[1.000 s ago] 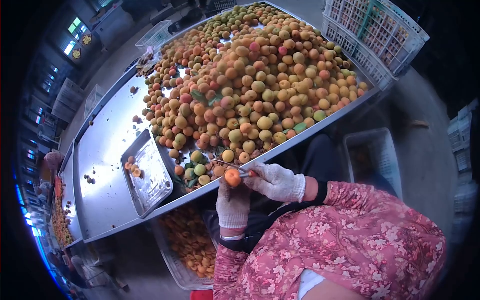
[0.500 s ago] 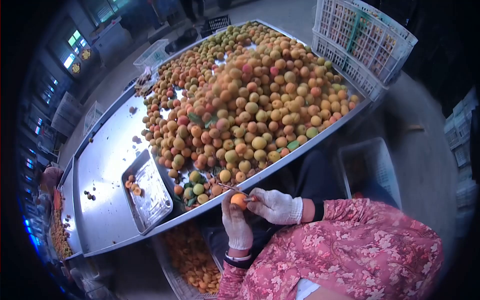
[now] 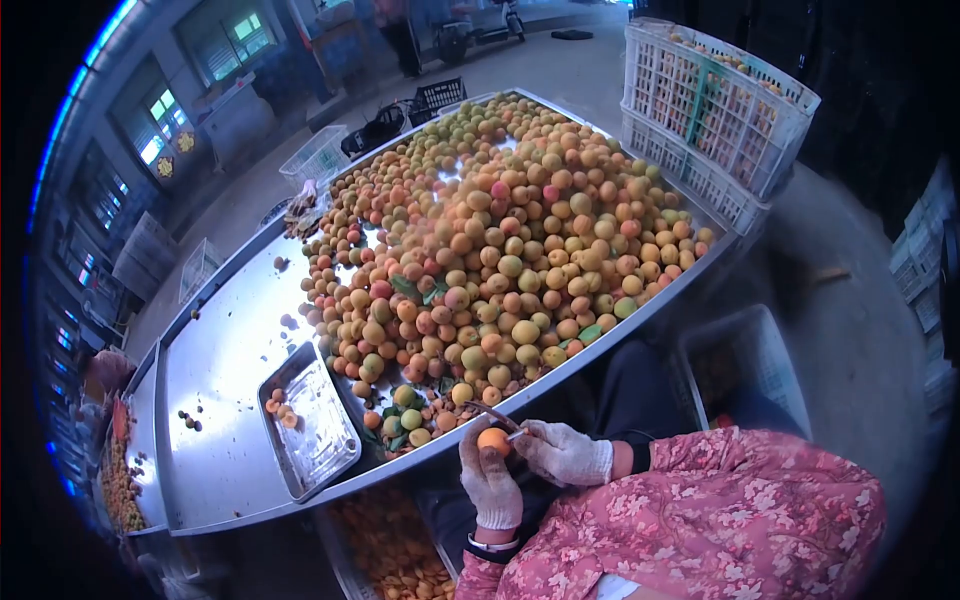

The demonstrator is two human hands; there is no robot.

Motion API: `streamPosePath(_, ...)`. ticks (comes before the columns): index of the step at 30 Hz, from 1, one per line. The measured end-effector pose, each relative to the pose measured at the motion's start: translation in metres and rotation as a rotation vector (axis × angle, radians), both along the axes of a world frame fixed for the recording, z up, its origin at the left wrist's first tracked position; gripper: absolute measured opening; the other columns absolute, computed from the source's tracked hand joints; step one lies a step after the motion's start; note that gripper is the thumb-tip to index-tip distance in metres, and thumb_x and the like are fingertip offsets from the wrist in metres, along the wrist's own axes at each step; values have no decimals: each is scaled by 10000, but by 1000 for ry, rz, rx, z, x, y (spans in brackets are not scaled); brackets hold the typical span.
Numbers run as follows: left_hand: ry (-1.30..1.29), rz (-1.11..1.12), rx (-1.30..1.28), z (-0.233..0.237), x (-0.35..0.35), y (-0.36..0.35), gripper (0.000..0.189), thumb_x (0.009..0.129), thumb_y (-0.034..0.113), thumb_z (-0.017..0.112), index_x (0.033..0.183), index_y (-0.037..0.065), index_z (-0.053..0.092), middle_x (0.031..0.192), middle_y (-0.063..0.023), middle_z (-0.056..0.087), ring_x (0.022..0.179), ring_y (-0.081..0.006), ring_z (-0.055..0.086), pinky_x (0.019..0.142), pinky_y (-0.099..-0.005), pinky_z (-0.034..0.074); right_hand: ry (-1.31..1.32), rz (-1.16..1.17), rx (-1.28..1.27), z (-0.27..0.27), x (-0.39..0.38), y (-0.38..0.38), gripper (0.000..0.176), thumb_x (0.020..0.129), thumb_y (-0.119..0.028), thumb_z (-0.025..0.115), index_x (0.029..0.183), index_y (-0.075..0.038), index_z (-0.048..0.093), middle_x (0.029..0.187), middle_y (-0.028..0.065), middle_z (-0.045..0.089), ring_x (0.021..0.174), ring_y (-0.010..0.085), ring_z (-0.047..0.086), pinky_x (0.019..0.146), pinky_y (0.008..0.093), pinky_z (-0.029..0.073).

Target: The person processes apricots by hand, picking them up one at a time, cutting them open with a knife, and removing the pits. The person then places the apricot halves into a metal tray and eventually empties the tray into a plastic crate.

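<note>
Beside heaped whole fruit, the left hand grips an apricot, the right hand a thin tool; cut pieces lie below.

Along the left, a dim wall carries bright windows with yellow ornaments beside one. Grey floor stretches past the metal table's far edge, where a scooter stands. Blue-white light streaks the upper left; the right side is dark.
</note>
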State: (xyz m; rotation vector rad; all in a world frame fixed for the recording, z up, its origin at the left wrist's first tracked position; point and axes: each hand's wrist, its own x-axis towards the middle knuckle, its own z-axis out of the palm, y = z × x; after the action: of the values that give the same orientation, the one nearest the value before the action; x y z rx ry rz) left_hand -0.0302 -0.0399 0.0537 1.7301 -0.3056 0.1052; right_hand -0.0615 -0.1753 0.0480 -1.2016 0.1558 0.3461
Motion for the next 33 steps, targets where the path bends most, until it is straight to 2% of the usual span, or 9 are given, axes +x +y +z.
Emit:
streamPosePath(7,13,6,-3,-3,-1,-1,536,999,499,397,1213,27,535,950,-121,633,877,-212,620,800,-332,490,-217,-54,-259,-13,0,7,377,1006,-389,468,1031,-22,549,773,42,581,706,131,557,660,289,458)
streamPosePath(13,-32,28,45,5,0,-3,517,1005,477,399,1217,22,525,926,-121,629,844,-212,620,771,-325,491,-426,-99,-374,-7,6,10,423,1007,-333,471,1229,25,511,1006,199,649,967,289,638,855,342,475)
streamPosePath(15,83,6,36,14,-4,-3,557,999,503,405,1217,4,522,1073,-134,622,1001,-210,596,898,-333,454,-437,-98,-375,-10,9,10,418,1006,-329,471,1226,25,511,999,198,650,965,297,639,853,344,476)
streamPosePath(26,-80,61,121,-9,7,-3,472,1010,406,436,1249,6,513,1036,-171,644,949,-263,641,831,-360,495,-392,18,-495,-2,19,4,365,986,-252,472,1238,10,510,1001,214,660,1016,325,641,857,374,483)
streamPosePath(28,-111,22,152,-7,9,0,443,1009,372,458,1242,0,517,1087,-184,631,999,-281,631,853,-370,488,-407,-41,-479,1,23,6,364,993,-268,453,1237,-7,523,985,182,663,941,299,655,818,363,499)
streamPosePath(29,-139,-10,152,-4,14,0,444,1008,374,460,1237,-3,517,1068,-183,629,976,-274,632,846,-362,489,-140,-21,-290,10,19,5,336,1001,-312,430,1153,-47,569,804,111,639,670,235,631,604,341,504)
streamPosePath(30,-154,-37,157,-2,18,0,446,1008,375,461,1232,-7,517,1050,-182,628,953,-266,633,838,-354,491,91,86,-46,3,25,0,319,999,-371,422,958,-96,578,600,22,503,438,152,461,394,299,363)
streamPosePath(31,-67,-77,112,1,19,2,456,1009,389,454,1227,-6,519,1064,-164,620,954,-251,619,850,-342,482,323,92,194,17,27,-1,351,986,-429,440,790,-143,493,494,-30,355,351,113,333,341,277,227)
streamPosePath(33,95,-160,-114,-13,23,7,479,1006,429,447,1251,20,493,1122,-119,579,1011,-208,571,900,-328,456,394,183,402,26,27,-8,424,991,-487,417,736,-148,432,470,-43,311,310,103,295,341,270,218)
